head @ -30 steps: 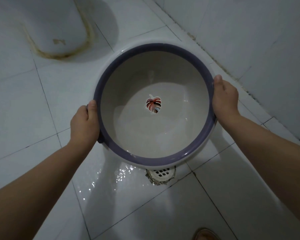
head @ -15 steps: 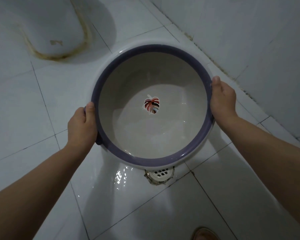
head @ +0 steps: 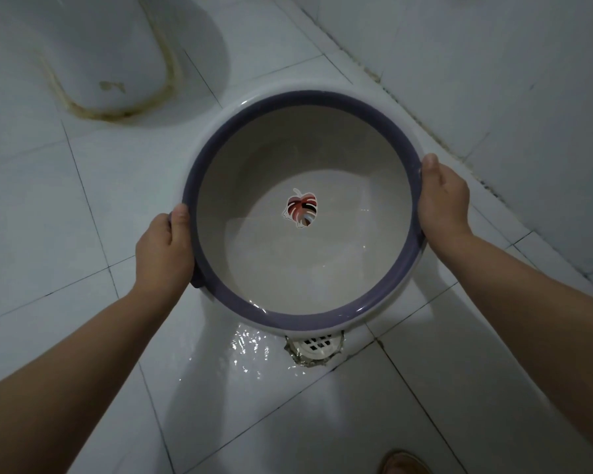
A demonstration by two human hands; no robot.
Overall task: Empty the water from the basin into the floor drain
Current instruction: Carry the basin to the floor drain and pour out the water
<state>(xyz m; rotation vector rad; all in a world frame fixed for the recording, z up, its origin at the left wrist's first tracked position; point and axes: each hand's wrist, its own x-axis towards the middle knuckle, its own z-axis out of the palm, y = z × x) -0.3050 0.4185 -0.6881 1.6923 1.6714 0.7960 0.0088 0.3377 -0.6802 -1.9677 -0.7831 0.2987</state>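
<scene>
Round white plastic basin with a purple rim [head: 220, 155] held off the floor, near edge dipped low, likely so the shallow water pooled there runs over that lip. Left hand [head: 161, 248] closed on the left rim, thumb on top; right hand [head: 444, 203] closed on the right rim, same grip. White slotted floor drain [head: 317, 347] sits just beyond the low lip, partly hidden by it. Wet sheen on the white floor tiles [head: 247, 350] left of the drain. Squat toilet pan [head: 93, 56] far left, tiled wall [head: 493, 63] far right, well clear. A shoe toe [head: 403, 463] near bottom edge; splash risk.
</scene>
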